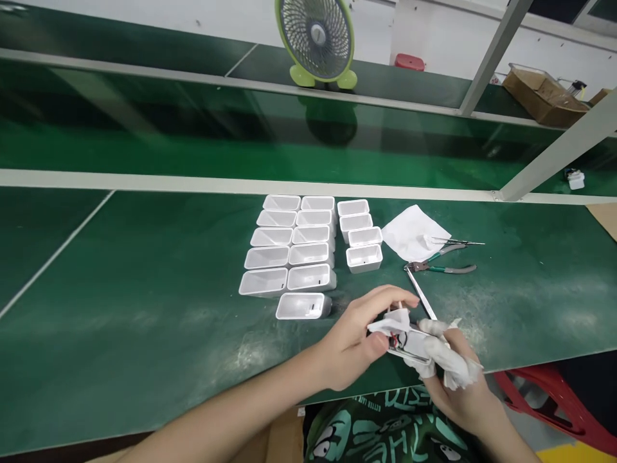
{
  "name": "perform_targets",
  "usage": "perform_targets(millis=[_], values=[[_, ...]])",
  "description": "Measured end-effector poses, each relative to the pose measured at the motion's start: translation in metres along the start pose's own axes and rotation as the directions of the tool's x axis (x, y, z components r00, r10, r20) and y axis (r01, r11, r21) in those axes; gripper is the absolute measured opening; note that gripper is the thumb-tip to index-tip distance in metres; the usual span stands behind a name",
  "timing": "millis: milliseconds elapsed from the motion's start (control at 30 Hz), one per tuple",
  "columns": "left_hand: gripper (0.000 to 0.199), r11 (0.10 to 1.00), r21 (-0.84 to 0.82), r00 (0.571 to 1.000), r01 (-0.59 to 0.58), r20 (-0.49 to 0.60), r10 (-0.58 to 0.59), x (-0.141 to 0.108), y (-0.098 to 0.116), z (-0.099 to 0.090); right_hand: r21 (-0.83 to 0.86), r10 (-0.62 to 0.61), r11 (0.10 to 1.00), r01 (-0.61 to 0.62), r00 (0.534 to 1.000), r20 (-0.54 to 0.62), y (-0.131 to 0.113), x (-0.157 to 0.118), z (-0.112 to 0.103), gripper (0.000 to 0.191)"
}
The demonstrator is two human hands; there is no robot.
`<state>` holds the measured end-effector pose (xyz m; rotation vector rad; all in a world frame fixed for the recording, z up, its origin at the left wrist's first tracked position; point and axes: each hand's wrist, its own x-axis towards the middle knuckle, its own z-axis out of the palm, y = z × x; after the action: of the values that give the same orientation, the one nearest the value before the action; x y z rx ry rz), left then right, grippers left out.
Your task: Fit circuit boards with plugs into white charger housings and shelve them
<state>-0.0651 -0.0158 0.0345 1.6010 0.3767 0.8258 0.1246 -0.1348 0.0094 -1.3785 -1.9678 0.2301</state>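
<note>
Starts at the left with the green surface, crossed by a pale line. Shows next a block of white tubs, set open side up in two columns of five, with one more tub just in front, and, on the shelf above, a green-rimmed fan. Adds to the right four similar containers, standing close together. Comes in from below with the left hand, thumb to the near side and fingers curved over the far side, in a narrow grip on the left end of the white casing. Holds this casing between both hands, over the near edge of the surface. Looks small, oblong and opened up, with red and black wires inside and a pale piece raised at the left end; hides finer parts. Includes farther back a white sheet, a thin metal tool and green-handled pliers, then a slim strip slanting toward the right hand. Wraps that hand's grip, fingers in white coverings, around the casing's right end. Finishes with a carton on the shelf and a red stool beside the surface.
</note>
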Motion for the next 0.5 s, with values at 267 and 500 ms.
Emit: perform_targets(millis=[267, 500], values=[[0.031, 0.967, 0.196, 0.986, -0.163, 0.050, 0.157, 0.003, 0.003, 0.007, 0.068, 0.074, 0.995, -0.074, 0.997, 0.003, 0.006, -0.004, 0.010, 0.037], [0.054, 0.871, 0.340, 0.924, -0.353, -0.018, 0.382, 0.006, -0.009, 0.013, 0.118, 0.038, 0.992, -0.043, 0.998, 0.042, 0.012, -0.008, 0.010, 0.038]])
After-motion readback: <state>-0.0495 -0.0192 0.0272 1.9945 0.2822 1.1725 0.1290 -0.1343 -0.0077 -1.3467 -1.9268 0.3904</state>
